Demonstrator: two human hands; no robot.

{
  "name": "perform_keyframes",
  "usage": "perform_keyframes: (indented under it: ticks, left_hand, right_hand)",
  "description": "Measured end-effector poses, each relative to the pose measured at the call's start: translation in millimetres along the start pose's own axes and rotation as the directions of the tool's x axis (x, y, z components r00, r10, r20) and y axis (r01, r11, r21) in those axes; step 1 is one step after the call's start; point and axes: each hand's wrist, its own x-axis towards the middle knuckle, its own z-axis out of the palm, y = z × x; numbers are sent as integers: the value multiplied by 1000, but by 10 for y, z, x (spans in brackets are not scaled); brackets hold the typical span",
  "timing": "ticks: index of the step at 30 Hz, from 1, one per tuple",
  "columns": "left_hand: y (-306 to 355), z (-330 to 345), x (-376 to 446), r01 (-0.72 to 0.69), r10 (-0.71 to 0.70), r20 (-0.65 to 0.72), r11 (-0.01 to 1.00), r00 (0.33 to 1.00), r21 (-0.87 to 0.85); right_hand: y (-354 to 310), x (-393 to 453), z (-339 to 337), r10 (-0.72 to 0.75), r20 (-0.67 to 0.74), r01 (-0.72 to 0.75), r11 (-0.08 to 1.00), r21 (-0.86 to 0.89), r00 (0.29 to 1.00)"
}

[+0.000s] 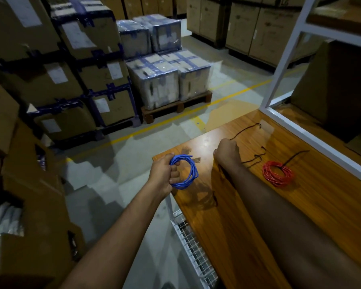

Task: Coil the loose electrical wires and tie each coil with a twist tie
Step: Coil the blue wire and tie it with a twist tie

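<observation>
Over the table (258,205), left hand (163,176) grips blue coil (191,174) — "LG" box (279,5) behind.

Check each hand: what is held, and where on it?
Left hand grips the blue wire coil at its left side. Right hand pinches one end of a thin dark tie.

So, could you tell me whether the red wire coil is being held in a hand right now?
No, the red coil lies on the wooden table, apart from both hands.
</observation>
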Motion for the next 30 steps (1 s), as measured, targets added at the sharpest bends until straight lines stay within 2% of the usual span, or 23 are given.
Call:
perform_keyframes:
  ticks: [2,7,11,14,19,23,27,30]
  left_hand:
    - [32,-23,-37,-14,14,2,1000,1000,8]
    - [94,-75,-123,-45,44,14,999,999,14]
    - [133,-107,-179,-75,73,38,996,997,50]
    - [173,-103,-246,-102,97,77,993,992,64]
    - [229,-72,-359,-132,119,132,987,984,94]
    - [290,-91,-401,-173,154,143,976,978,135]
    - [324,-114,-434,-184,159,155,970,975,158]
    - [332,-114,-444,-178,139,187,961,972,212]
  right_hand:
    - [-46,-8,57,-22,30,21,999,35,999]
    - [-140,-82,95,-39,123,2,958,288,992]
    - [-260,-137,-26,24,96,-77,799,597,995]
    - [-458,-163,-186,-4,39,-24,728,685,999]
    - [-822,-233,-414,-16,15,1,707,707,1000]
    - [-1010,-290,-644,-36,64,-19,714,700,997]
    - [-1134,-322,-818,-118,204,-30,796,604,972]
    - [-1192,-432,-863,-190,370,-15,874,485,909]
